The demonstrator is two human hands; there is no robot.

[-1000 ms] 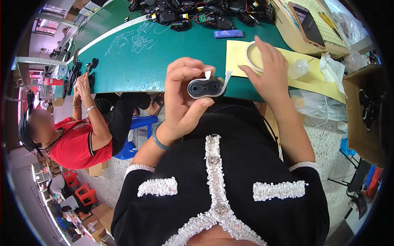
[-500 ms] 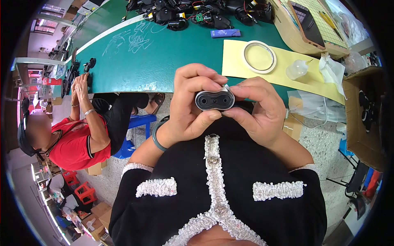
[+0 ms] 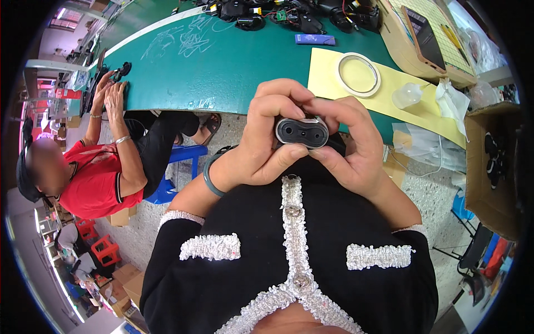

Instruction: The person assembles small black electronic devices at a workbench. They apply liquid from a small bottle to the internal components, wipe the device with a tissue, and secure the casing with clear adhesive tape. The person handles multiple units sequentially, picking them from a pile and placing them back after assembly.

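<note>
A small oval device (image 3: 302, 133) with a black face and silver rim sits between my hands. Its face, with two round holes and a small square one between them, is turned toward me. My left hand (image 3: 260, 146) is closed around its left end, thumb below and fingers over the top. My right hand (image 3: 359, 147) grips the right end, thumb at the lower edge and fingers curled behind the upper edge, where their tips are partly hidden. The device is held just off the front edge of the green table (image 3: 217, 72).
On the table are black wired parts (image 3: 289, 19), a blue box (image 3: 315, 39), and yellow paper (image 3: 322, 72) bearing a tape roll (image 3: 358, 74) and a translucent bottle (image 3: 406, 96). An open carton (image 3: 484, 161) stands right. A person in red (image 3: 103, 181) sits left, hands at a black part.
My right fingers have shifted farther over and behind the device's top edge. A white bit seen between the fingertips no longer stands up there. The co-worker's hands have parted around a black part.
</note>
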